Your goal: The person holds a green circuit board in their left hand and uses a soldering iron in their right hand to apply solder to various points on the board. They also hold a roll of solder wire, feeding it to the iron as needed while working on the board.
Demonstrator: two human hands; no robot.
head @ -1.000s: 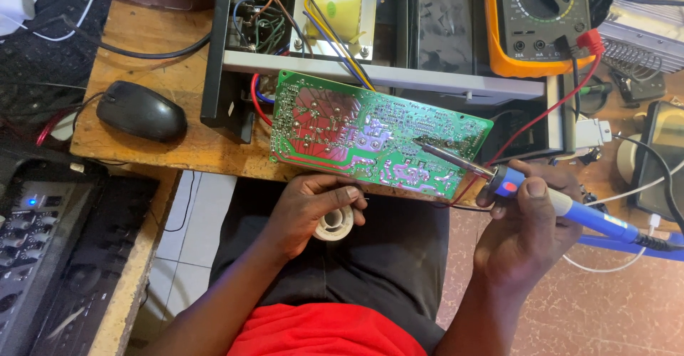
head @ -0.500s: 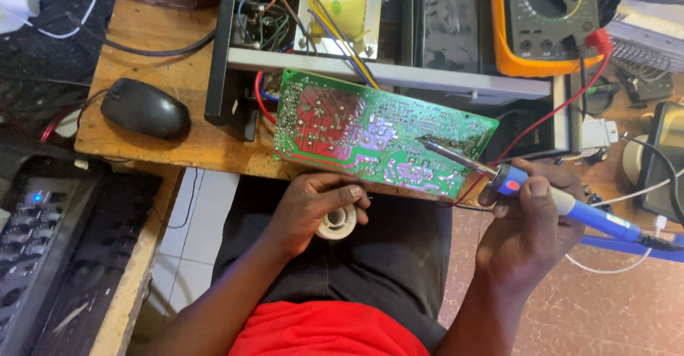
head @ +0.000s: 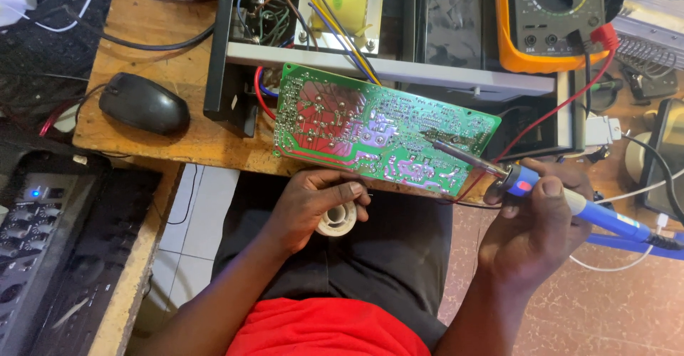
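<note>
A green circuit board point(head: 370, 128) lies solder side up across the wooden bench edge, tethered by red, blue and yellow wires to the open chassis behind. My right hand point(head: 538, 231) grips a blue soldering iron point(head: 563, 195) like a pen; its metal tip point(head: 434, 144) rests on the board's right part. My left hand point(head: 313, 203) is below the board's front edge, holding a small white spool of solder wire point(head: 337, 220) over my lap.
An open metal chassis with a yellow-taped transformer point(head: 345, 0) stands behind the board. An orange multimeter point(head: 556, 14) with a red lead sits at the back right. A black mouse point(head: 142, 103) lies on the wooden bench point(head: 142, 35); a dark audio unit point(head: 50, 228) is at the left.
The view has shifted slightly. The iron tip has stayed on the board's right part and my left hand has kept the spool below the board's edge.
</note>
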